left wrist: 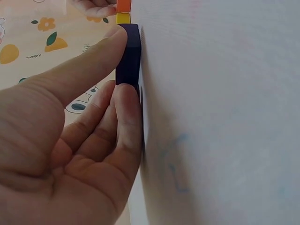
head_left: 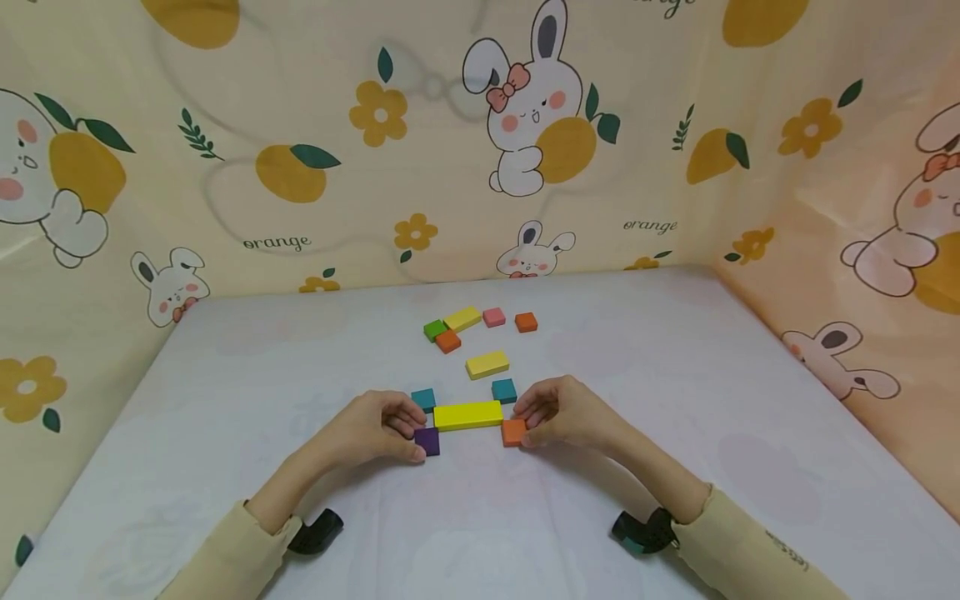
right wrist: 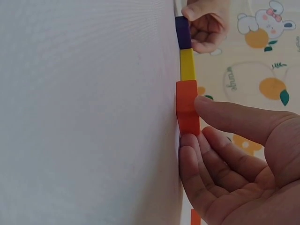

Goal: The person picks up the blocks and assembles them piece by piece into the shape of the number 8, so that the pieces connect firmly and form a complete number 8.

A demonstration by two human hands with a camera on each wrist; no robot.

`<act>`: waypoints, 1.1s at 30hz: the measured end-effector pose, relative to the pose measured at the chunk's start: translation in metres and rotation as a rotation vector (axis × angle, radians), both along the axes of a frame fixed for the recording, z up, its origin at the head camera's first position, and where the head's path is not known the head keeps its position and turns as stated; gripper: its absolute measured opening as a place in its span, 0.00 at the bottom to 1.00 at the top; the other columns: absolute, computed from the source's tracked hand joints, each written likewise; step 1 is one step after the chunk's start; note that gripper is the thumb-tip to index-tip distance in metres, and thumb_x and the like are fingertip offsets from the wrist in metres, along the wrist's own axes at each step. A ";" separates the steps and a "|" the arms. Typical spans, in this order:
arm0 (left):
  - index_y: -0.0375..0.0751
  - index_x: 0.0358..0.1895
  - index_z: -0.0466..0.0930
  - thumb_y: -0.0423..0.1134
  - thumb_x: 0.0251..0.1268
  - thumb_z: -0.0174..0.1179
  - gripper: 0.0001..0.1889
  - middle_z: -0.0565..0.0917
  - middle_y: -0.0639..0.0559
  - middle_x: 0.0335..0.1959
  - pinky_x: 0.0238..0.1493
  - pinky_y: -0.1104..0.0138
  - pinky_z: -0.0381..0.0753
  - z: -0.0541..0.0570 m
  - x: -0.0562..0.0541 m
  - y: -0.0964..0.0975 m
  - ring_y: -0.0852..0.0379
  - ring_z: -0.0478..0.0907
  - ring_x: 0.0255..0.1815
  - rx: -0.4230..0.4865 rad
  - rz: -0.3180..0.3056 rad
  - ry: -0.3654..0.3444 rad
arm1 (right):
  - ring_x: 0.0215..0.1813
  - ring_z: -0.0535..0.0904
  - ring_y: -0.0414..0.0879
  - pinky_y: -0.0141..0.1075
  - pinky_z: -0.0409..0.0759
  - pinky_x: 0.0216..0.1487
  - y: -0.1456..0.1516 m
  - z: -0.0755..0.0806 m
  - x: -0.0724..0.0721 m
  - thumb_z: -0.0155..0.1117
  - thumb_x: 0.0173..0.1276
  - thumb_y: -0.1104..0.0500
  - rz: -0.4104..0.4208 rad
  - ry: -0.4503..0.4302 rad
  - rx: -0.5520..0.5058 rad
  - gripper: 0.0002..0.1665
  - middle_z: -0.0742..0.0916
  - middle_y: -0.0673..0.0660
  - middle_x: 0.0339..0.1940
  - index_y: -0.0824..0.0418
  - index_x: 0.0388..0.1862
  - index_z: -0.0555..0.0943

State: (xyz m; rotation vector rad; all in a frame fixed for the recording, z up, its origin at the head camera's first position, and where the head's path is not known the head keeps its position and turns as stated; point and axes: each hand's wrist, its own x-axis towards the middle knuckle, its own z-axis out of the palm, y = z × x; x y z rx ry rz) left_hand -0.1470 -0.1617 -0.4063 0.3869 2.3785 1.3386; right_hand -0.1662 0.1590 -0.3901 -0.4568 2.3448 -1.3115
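My left hand (head_left: pixel 380 427) pinches a purple block (head_left: pixel 427 442) between thumb and fingers, at the near left corner of a long yellow block (head_left: pixel 468 415). At the yellow block's near right corner, an orange block (head_left: pixel 513 432) is held by my right hand (head_left: pixel 562 414), thumb on one face and fingertips at its side. The left wrist view shows the thumb across the purple block (left wrist: pixel 128 56); the right wrist view has the orange block (right wrist: pixel 188 108) between thumb and fingertips. Two teal blocks, one on the left (head_left: pixel 423 400) and one on the right (head_left: pixel 504 391), lie at the far corners.
Beyond them on the white tabletop (head_left: pixel 315 350) lies a pale yellow block (head_left: pixel 487 364). Farther back sit another yellow block (head_left: pixel 462 318), a green block (head_left: pixel 434 331), a pink block (head_left: pixel 494 317) and two orange blocks (head_left: pixel 527 322). A patterned curtain (head_left: pixel 442 183) borders the table.
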 end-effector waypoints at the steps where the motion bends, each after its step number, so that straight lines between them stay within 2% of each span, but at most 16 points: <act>1: 0.42 0.45 0.81 0.40 0.47 0.79 0.22 0.82 0.51 0.39 0.47 0.65 0.80 0.000 0.000 0.000 0.52 0.78 0.41 -0.001 0.005 -0.004 | 0.38 0.80 0.50 0.36 0.81 0.42 0.000 0.000 0.000 0.78 0.52 0.69 0.000 0.001 0.001 0.18 0.85 0.55 0.37 0.63 0.42 0.84; 23: 0.41 0.46 0.80 0.41 0.49 0.78 0.21 0.81 0.51 0.40 0.44 0.67 0.81 0.001 0.003 -0.002 0.52 0.78 0.42 0.019 -0.079 0.072 | 0.38 0.80 0.50 0.36 0.81 0.42 0.001 -0.001 0.000 0.80 0.51 0.67 0.014 -0.001 0.002 0.20 0.85 0.56 0.38 0.65 0.43 0.83; 33: 0.40 0.46 0.80 0.41 0.49 0.78 0.22 0.82 0.52 0.40 0.44 0.67 0.81 0.003 0.004 -0.002 0.52 0.78 0.42 0.012 -0.093 0.100 | 0.38 0.80 0.50 0.37 0.81 0.42 0.001 -0.002 0.000 0.79 0.52 0.67 0.009 0.007 0.004 0.18 0.85 0.56 0.37 0.64 0.43 0.84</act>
